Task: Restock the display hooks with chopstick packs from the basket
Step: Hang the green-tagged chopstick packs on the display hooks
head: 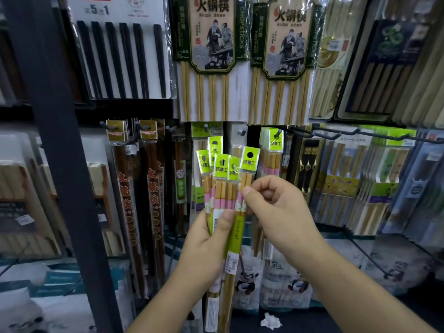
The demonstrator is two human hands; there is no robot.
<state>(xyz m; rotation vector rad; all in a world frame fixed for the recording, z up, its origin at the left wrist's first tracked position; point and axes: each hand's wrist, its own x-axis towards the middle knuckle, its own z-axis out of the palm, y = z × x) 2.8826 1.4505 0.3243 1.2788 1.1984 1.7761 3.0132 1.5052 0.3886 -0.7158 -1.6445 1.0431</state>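
My left hand [206, 246] grips a fanned bundle of several chopstick packs [221, 186] with lime-green header cards and pink bands, held upright in front of the display. My right hand [276, 207] pinches the rightmost pack [248, 164] of the bundle just below its green header, between thumb and fingers. Behind it, a hook [278, 133] carries matching green-header packs [271, 159]. A second hook [242, 132] to its left holds a pack with a pale header. The basket is out of view.
Large hotpot chopstick packs [211, 56] hang above. Dark chopstick packs [125, 188] hang at left beside a dark upright post [60, 140]. Long wire hooks [360, 135] jut out at right over more packs. Panda-print bags [283, 282] lie below, with a crumpled paper scrap [270, 321].
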